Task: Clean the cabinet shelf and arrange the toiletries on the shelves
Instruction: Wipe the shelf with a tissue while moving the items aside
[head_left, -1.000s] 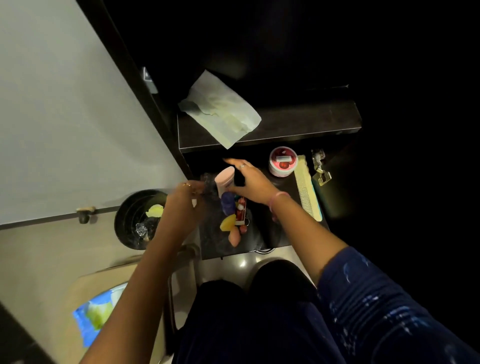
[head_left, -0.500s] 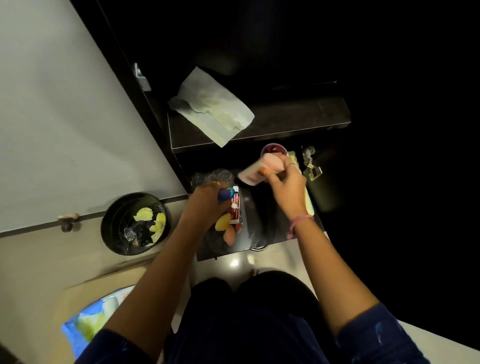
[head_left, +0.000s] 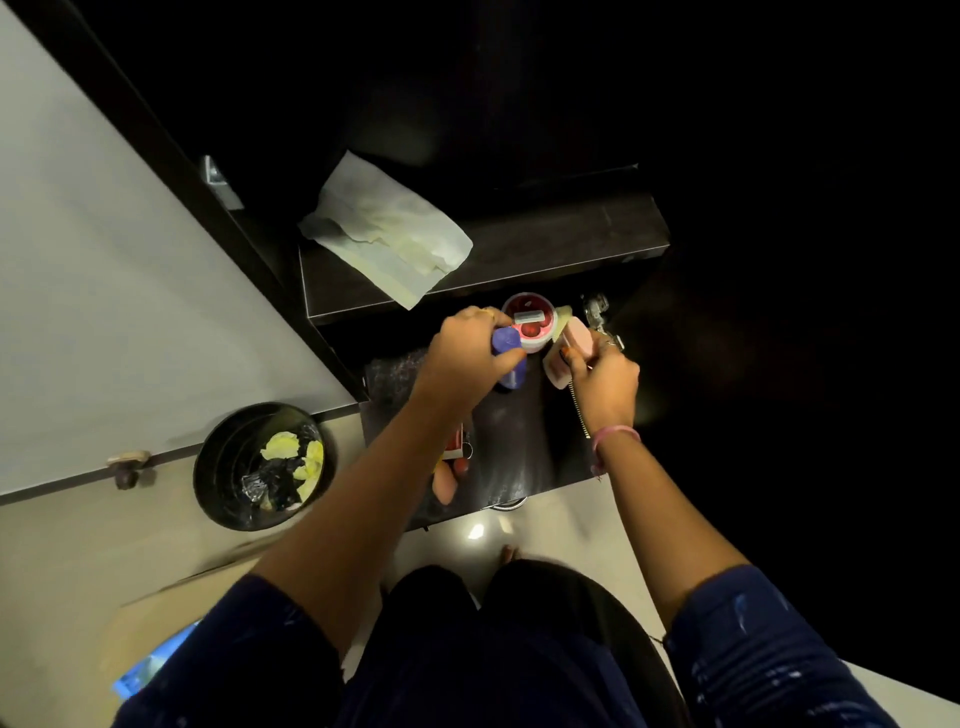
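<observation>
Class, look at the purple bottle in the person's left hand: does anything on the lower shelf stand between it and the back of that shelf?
Yes. The round red jar sits directly behind the purple bottle held by the left hand, toward the back of the lower shelf. To its right, the right hand holds a pink bottle.

No text is reading clearly: the white label on the red jar (head_left: 531, 323) is showing only a blur.
</observation>
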